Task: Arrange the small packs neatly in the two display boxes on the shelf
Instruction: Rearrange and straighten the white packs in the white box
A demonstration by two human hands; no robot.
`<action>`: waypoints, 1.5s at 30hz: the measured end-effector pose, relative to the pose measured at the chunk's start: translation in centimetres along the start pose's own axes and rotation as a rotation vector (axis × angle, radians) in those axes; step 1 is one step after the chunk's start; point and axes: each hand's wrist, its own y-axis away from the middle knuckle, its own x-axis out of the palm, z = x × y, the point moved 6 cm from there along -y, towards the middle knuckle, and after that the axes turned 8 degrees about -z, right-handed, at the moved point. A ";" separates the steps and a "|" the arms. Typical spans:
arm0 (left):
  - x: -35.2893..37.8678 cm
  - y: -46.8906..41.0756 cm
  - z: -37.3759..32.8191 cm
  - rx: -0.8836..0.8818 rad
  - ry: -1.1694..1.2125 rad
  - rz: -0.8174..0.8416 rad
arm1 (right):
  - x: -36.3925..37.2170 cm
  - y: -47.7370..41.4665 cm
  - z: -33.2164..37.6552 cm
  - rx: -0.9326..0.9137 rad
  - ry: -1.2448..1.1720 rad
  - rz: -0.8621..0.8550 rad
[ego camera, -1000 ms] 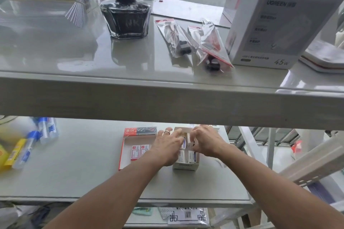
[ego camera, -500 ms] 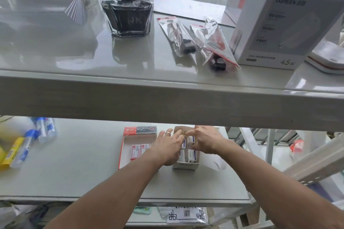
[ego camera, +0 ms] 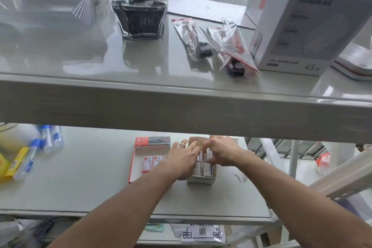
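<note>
On the lower shelf stand two display boxes side by side. The red-edged box [ego camera: 138,155] on the left holds two red-and-white small packs [ego camera: 152,163]. The white box [ego camera: 200,180] on the right holds several blue-and-white packs [ego camera: 208,169]. My left hand [ego camera: 184,160], with a ring on one finger, lies over the left side of the white box, fingers on its packs. My right hand [ego camera: 220,152] pinches a pack in the upper part of the white box. The box's back part is hidden by both hands.
The upper shelf's edge [ego camera: 181,110] hangs over the work area. On it sit an ink bottle [ego camera: 140,18], plastic sachets [ego camera: 213,44] and a white charger box [ego camera: 306,28]. Glue sticks and pens [ego camera: 32,155] lie at the lower shelf's left.
Both hands have stayed on the white box. The right hand's fingers have closed toward the left hand over the packs; the view has shifted slightly.
</note>
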 end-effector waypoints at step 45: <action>-0.6 -0.1 0.6 -0.039 0.246 -0.200 | -2.7 2.4 1.1 0.280 -0.272 0.081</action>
